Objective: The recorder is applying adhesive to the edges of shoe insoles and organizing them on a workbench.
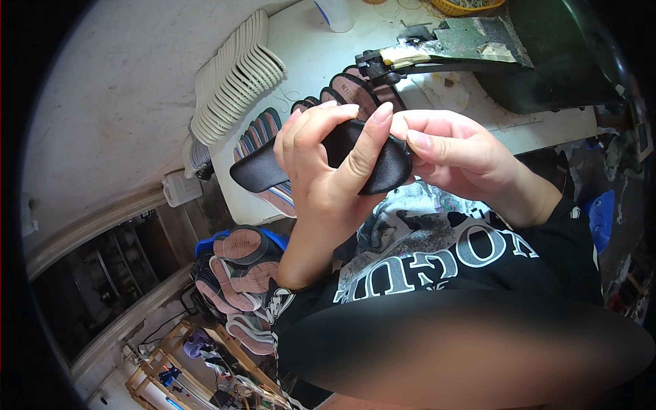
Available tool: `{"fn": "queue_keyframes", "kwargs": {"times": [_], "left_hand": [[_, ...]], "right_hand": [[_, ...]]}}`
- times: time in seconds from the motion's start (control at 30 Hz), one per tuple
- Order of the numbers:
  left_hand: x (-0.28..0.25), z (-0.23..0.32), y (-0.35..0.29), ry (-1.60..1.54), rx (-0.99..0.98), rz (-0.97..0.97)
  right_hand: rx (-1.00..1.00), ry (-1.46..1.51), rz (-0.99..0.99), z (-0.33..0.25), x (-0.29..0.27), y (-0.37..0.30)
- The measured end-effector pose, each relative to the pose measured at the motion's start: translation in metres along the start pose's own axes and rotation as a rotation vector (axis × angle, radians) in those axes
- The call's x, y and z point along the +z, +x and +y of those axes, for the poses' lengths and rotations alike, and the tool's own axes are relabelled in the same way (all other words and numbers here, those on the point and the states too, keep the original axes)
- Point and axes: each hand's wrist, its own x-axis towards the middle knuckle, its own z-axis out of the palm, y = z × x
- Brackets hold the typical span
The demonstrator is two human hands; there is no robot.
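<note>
My left hand point(318, 154) is wrapped round a black, sole-shaped insole point(388, 167), its thumb across the upper face and its fingers over the far side. The insole is raised above the near part of the table, its narrower end pointing left. At its right end my right hand point(458, 147) has thumb and forefinger pinched at the edge. Whether those fingers hold the rim or something small, such as a thread, I cannot make out. Behind my hands, a row of pink insoles with dark edges point(348, 90) lies on the white table point(301, 34).
A green sewing machine point(471, 44) reaches over the table at the upper right. Many cream insoles point(236, 78) lean in a stack at the left. A blue bin point(277, 238) of pink insoles stands at the lower left. A yellow basket point(465, 8) and white cup point(335, 15) sit behind.
</note>
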Motion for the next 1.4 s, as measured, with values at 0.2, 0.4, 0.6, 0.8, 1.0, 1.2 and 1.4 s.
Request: {"fn": "queue_keyframes", "kwargs": {"times": [0.2, 0.4, 0.6, 0.8, 1.0, 1.2, 1.4], "left_hand": [[-0.024, -0.013, 0.007, -0.240, 0.037, -0.226], [-0.026, -0.021, 0.024, -1.054, -0.750, -0.458], [0.006, -0.079, 0.056, -0.652, -0.716, -0.544], [0.049, -0.127, 0.114, -0.705, -0.686, -0.877], [0.100, -0.140, 0.132, -0.892, -0.910, -0.963], [0.108, -0.122, 0.145, -0.796, -1.066, -0.806], [0.086, -0.105, 0.118, -0.524, -0.908, -0.599]], "right_hand": [[-0.393, -0.465, 0.071, 0.007, -0.022, 0.000], [-0.630, -1.291, 0.217, 0.018, -0.021, 0.011], [-0.324, -0.248, 0.420, 0.036, -0.030, 0.026], [-0.290, -0.195, 0.474, 0.030, -0.052, 0.050], [-0.279, -0.155, 0.593, 0.010, -0.087, 0.052], [-0.217, -0.239, 0.596, -0.018, -0.115, 0.055], [-0.197, -0.260, 0.556, -0.022, -0.101, 0.044]]}}
